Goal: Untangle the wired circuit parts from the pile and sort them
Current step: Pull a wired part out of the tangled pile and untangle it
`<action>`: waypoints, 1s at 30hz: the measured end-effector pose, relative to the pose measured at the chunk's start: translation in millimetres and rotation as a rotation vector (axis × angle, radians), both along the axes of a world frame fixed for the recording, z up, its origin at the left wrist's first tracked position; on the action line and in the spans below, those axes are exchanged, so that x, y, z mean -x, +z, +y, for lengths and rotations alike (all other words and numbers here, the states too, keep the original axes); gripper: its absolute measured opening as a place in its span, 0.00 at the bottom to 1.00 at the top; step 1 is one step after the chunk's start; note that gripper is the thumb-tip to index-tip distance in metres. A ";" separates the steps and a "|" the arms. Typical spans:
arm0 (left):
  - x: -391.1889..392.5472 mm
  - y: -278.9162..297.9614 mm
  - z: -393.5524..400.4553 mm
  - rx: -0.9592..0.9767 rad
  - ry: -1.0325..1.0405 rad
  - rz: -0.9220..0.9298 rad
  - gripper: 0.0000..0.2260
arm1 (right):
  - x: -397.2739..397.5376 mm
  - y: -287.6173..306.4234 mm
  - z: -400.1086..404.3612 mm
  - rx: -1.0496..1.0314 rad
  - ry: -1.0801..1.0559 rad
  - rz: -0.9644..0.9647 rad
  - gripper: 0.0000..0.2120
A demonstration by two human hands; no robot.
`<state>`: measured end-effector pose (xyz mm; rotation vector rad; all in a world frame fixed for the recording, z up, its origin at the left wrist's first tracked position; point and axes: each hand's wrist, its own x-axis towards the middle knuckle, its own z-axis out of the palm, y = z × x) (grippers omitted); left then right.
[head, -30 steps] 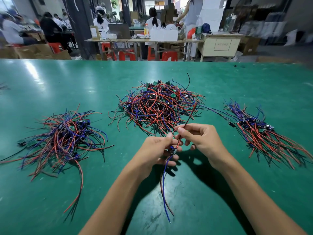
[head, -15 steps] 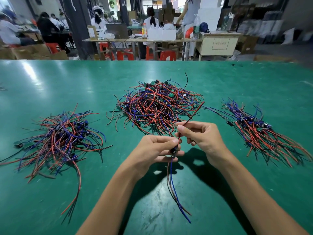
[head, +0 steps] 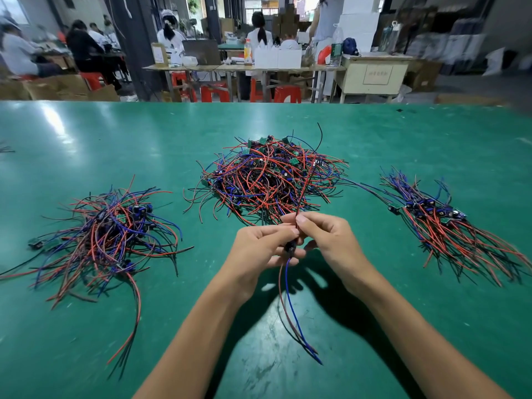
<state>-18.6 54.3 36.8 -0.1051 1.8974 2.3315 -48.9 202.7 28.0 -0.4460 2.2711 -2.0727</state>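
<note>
Three heaps of red, blue and black wired parts are lying on the green table: a tangled central pile straight ahead, a looser left heap, and a right bundle whose wires are lying roughly side by side. Just in front of the central pile, both hands are holding one wired circuit part above the table. The left hand is curling its fingers round the small dark module, thumb pressing on top. The right hand is pinching the part's red and black wires between thumb and forefinger, and these are rising toward the central pile. A blue and a dark red wire are hanging below the hands, trailing toward the near edge of the table.
</note>
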 end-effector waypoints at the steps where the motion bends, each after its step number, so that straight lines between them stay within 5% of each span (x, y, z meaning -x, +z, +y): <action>1: -0.4 -0.7 0.4 0.017 0.004 0.009 0.06 | -2.3 -2.7 -4.3 0.013 -0.033 0.002 0.12; 11: 3.5 -3.9 -0.7 0.258 0.002 0.187 0.04 | -7.6 -5.1 -20.7 0.245 -0.321 -0.182 0.11; 18: 2.6 -5.6 -3.2 0.280 -0.124 0.121 0.03 | 7.6 3.5 9.2 0.329 -0.438 -0.337 0.09; 26: 0.7 -0.2 -16.9 0.257 -0.265 0.102 0.04 | 16.9 14.1 35.3 0.630 -0.239 -0.753 0.10; 30: 0.4 -1.2 -18.3 0.225 -0.264 0.088 0.05 | 15.8 13.1 34.1 0.515 -0.245 -0.634 0.15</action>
